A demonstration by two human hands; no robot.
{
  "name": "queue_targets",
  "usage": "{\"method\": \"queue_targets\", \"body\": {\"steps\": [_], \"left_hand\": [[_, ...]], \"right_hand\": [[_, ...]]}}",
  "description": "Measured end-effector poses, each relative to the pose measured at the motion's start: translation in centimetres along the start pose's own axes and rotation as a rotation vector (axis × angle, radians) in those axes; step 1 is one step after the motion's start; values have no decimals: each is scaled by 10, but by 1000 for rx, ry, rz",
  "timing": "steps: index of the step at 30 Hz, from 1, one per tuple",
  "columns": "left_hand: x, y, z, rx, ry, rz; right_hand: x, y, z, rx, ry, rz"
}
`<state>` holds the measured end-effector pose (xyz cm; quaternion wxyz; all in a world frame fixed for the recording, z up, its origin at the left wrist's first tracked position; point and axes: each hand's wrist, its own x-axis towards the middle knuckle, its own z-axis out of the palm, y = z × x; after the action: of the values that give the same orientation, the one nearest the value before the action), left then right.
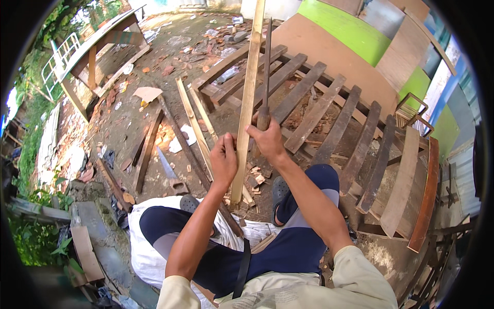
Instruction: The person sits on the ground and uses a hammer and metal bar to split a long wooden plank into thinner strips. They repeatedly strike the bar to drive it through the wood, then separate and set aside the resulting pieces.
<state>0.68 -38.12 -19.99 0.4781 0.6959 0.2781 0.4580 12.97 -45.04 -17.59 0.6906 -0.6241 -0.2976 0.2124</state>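
Note:
A long, pale wooden strip (248, 95) stands up between my hands, its lower end down by my feet. My right hand (267, 140) is wrapped around the wooden handle of a machete (267, 72). The dark, narrow blade points away from me, beside the strip, and my right thumb lies against the wood. To the left of the strip, my left hand (224, 158) is closed with its fingers curled, close against the strip's edge. Whatever those fingers hold, if anything, is hidden.
A handsaw (167, 167) lies on the littered ground to the left, near loose timber pieces (149, 149). A dark slatted wooden frame (329, 110) spreads out on the right. Wood chips (257, 177) lie between my feet. A wooden table (110, 38) stands at far left.

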Motion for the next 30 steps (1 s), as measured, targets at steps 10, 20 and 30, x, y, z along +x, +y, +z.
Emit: {"method": "queue_targets", "body": {"steps": [10,20,30], "left_hand": [[31,35,-75,-62,-91,-288],[20,62,-94,0,-333,-645],[48,67,-110,-4,-199,-624]], "right_hand": [[17,-20,42,-146,-140,-151],[11,-17,84,-154,-249,-60],[11,-1,90,-147,-273,-29]]}}
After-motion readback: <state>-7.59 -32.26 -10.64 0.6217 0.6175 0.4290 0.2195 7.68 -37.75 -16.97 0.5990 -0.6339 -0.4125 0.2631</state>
